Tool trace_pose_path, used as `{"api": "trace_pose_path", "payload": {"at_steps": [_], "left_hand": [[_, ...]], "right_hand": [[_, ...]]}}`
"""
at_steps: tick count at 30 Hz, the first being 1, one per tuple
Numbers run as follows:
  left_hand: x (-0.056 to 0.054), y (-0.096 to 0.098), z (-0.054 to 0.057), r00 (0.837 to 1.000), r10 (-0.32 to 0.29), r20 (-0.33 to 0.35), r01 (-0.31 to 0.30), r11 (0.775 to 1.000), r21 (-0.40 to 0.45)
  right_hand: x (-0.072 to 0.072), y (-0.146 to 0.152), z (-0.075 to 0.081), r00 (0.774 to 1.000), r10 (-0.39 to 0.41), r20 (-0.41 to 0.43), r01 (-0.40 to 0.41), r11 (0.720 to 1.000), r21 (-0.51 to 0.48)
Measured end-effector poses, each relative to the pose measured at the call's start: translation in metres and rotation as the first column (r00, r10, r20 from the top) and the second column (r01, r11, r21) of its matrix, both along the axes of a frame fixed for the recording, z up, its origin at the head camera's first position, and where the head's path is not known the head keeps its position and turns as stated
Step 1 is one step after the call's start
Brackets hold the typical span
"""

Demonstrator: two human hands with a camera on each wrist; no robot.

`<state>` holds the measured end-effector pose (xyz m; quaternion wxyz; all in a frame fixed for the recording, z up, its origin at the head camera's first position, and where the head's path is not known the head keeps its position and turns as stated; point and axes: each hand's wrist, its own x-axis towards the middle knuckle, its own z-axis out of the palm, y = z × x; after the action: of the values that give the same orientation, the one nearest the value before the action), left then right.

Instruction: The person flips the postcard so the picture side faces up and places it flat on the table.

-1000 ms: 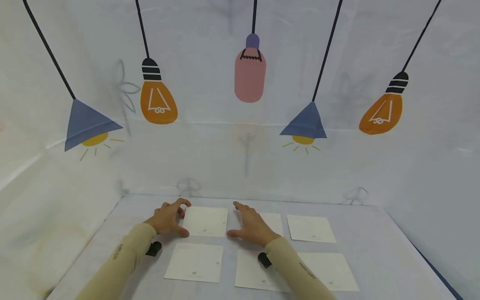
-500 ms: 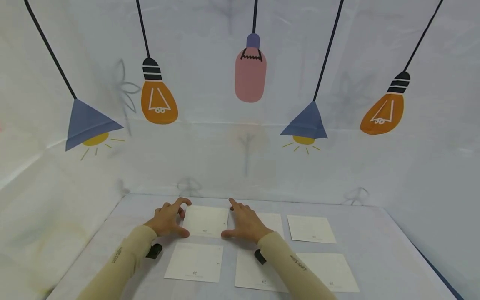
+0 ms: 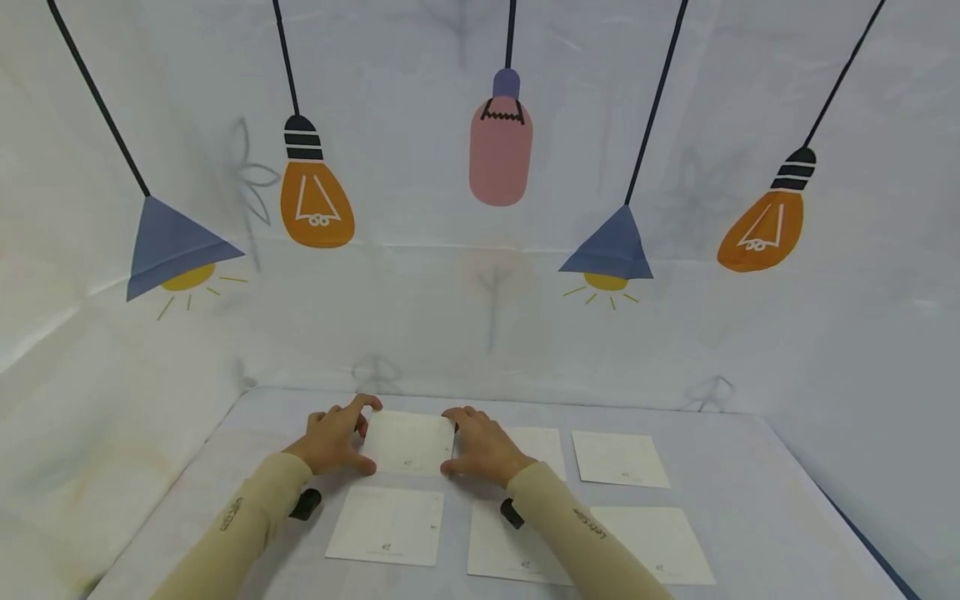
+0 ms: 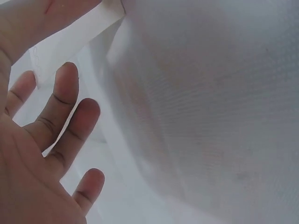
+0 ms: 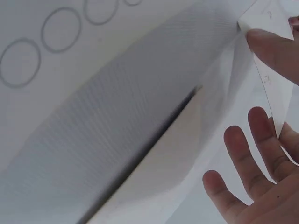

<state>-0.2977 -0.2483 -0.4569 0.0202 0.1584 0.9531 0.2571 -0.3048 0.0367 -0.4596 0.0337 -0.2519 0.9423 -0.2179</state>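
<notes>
A white paper card (image 3: 408,443) with tiny print at its near edge lies at the back left of the table, between my two hands. My left hand (image 3: 333,437) holds its left side, thumb at the near corner and index finger at the far corner. Along the right side, my right hand (image 3: 483,450) grips the same card in a like way. The right wrist view shows the thumb touching one corner of the card (image 5: 271,60), with fingertips by another corner. In the left wrist view, part of the card (image 4: 74,37) shows beyond the thumb.
More white cards lie in rows: one (image 3: 386,527) in front of the held card, one (image 3: 510,542) partly under the right forearm, one (image 3: 543,446) behind the right hand, and others (image 3: 621,458) farther right. A white wall (image 3: 420,317) with printed lamps closes the back.
My right hand has moved left, up to the right side of the back left card, and its fingers now sit at the corners. The left hand and the cards have barely moved.
</notes>
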Motion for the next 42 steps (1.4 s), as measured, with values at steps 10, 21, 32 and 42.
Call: {"api": "trace_pose_path", "payload": {"at_steps": [10, 21, 32, 42], "left_hand": [[0.018, 0.007, 0.024, 0.994, 0.104, -0.040, -0.105, 0.994, -0.024], [0.026, 0.007, 0.024, 0.972, 0.123, 0.203, -0.173, 0.952, 0.254], [0.019, 0.006, 0.009, 0.946, 0.109, 0.306, -0.231, 0.888, 0.398], [0.016, 0.009, 0.006, 0.963, 0.104, 0.247, -0.204, 0.884, 0.421]], "right_hand": [[0.006, 0.000, 0.005, 0.999, 0.005, -0.036, -0.007, 0.998, -0.065], [0.010, 0.001, 0.004, 0.997, 0.008, -0.077, -0.013, 0.998, -0.061], [0.017, 0.001, 0.005, 0.998, 0.013, -0.060, -0.020, 0.993, -0.115], [0.021, 0.007, 0.009, 0.999, -0.045, -0.006, 0.043, 0.976, -0.213]]}}
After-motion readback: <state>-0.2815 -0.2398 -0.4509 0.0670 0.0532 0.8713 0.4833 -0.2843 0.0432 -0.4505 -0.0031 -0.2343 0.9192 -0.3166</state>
